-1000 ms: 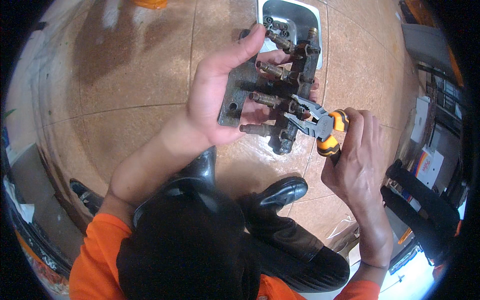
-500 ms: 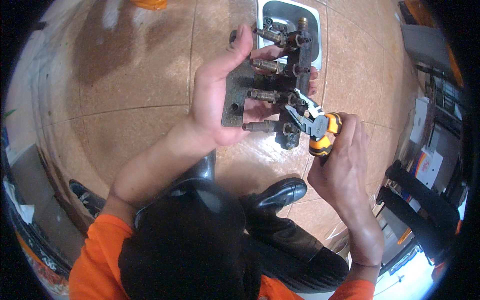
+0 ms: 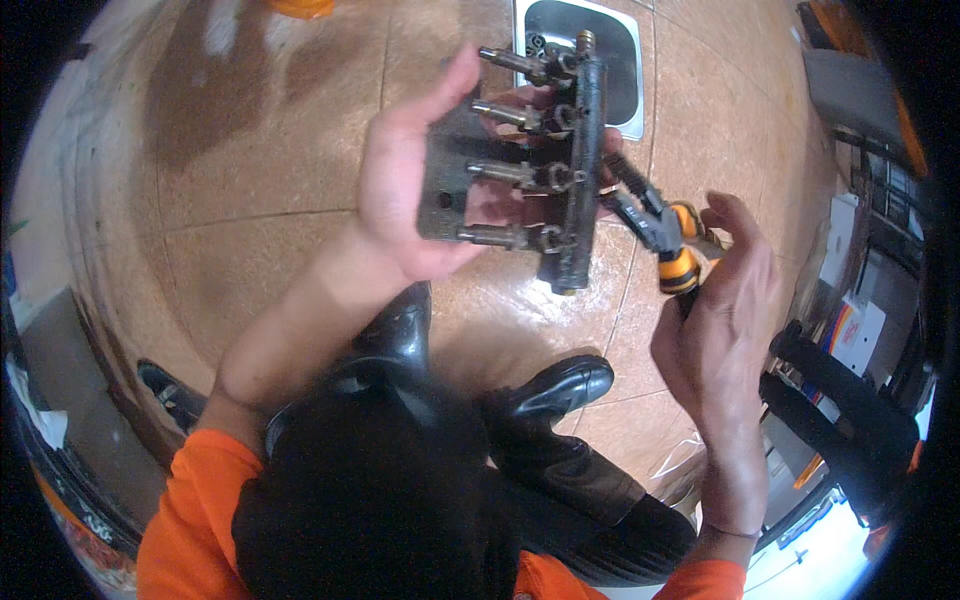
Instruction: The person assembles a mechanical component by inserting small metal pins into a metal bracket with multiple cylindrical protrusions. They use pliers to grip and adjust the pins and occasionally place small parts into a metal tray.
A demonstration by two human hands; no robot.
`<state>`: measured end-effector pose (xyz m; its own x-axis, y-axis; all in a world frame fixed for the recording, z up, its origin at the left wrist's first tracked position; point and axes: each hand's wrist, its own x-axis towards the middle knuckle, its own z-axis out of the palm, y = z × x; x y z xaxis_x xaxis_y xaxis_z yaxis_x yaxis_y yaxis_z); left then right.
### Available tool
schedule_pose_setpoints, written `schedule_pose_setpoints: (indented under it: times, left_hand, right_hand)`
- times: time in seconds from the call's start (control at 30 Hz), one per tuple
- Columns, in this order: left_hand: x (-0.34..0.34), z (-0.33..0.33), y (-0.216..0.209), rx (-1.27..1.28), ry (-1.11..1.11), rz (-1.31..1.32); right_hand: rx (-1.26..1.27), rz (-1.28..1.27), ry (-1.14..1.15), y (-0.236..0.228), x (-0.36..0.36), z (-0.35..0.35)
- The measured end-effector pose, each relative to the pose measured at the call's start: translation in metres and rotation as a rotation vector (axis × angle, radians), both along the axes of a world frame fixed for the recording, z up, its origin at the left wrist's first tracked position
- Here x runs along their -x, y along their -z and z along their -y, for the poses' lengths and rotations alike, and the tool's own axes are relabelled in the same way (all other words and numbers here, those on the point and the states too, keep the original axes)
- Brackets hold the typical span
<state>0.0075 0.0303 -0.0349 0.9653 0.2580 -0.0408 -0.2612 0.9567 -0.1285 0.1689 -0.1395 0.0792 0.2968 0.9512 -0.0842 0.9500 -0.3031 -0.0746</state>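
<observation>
Head view: left hand (image 3: 405, 190) grips dark metal manifold (image 3: 555, 170) raised above tiled floor (image 3: 250, 150); right hand (image 3: 720, 330) wraps orange-handled pliers (image 3: 660, 235), pliers tip touching manifold's right side.

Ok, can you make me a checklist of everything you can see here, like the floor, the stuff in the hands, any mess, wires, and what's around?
Surface: brown tiled floor, shiny, with darker patches.
Job's things: dark metal bar with four side pipes, held up above the floor; pliers with orange and black handles, nose at the bar's right side.
Clutter: orange scrap at the top edge; clear plastic on the floor near the right arm.
Grips: left hand holds the metal bar; right hand holds the pliers by the handles.
Cables: nothing seen.
Surroundings: square metal floor drain behind the bar; black boots below; boxes and racks on the right, blurred.
</observation>
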Motion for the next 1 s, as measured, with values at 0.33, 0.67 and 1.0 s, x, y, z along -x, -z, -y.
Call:
schedule_pose_setpoints:
  times: [0.33, 0.67, 1.0]
  left_hand:
    - [0.012, -0.004, 0.002, -0.045, -0.020, -0.027]
    - [0.013, -0.015, 0.000, -0.010, -0.050, -0.009]
    - [0.015, -0.015, -0.009, -0.026, 0.010, -0.071]
  right_hand:
    - [0.013, -2.103, 0.656, 0.054, -0.045, 0.049]
    - [-0.089, -2.659, 0.919, 0.068, 0.027, 0.053]
    - [0.072, -0.321, 0.145, -0.013, 0.003, 0.022]
